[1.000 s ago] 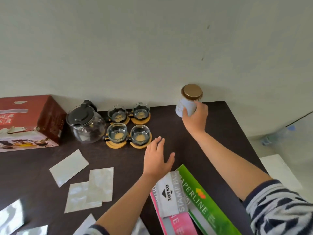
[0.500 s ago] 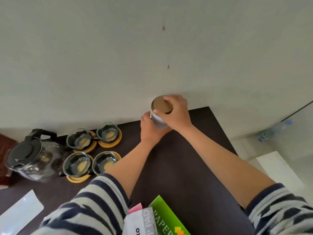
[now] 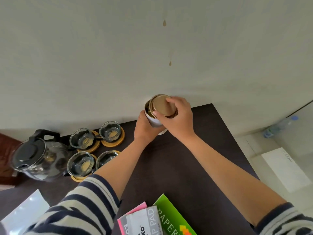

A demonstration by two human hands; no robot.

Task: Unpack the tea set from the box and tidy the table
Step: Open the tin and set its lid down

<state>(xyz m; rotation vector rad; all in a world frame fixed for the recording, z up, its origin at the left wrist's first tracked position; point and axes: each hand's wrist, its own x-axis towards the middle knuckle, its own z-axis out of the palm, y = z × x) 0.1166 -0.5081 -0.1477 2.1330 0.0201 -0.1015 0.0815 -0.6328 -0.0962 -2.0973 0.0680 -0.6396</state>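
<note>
A white tin canister (image 3: pixel 155 122) stands at the far edge of the dark table (image 3: pixel 194 167), against the wall. My left hand (image 3: pixel 144 127) grips its body from the left. My right hand (image 3: pixel 177 116) holds the gold lid (image 3: pixel 163 105), which is tilted and lifted off the rim, so a dark gap into the tin shows on the left. A glass teapot (image 3: pixel 40 157) with a black lid stands at the left. Several glass cups (image 3: pixel 80 164) on round wooden coasters sit beside it.
A red box (image 3: pixel 6 150) peeks in at the far left behind the teapot. Packs of paper and a stamp pad (image 3: pixel 149 221) lie at the near edge. A shiny plastic bag (image 3: pixel 23 211) lies at the lower left. The table's right edge drops to a floor with a water bottle (image 3: pixel 279 127).
My left hand moved from the table's middle onto the canister's side. My right hand shifted from the canister's body to its lid and has tipped the lid off the rim.
</note>
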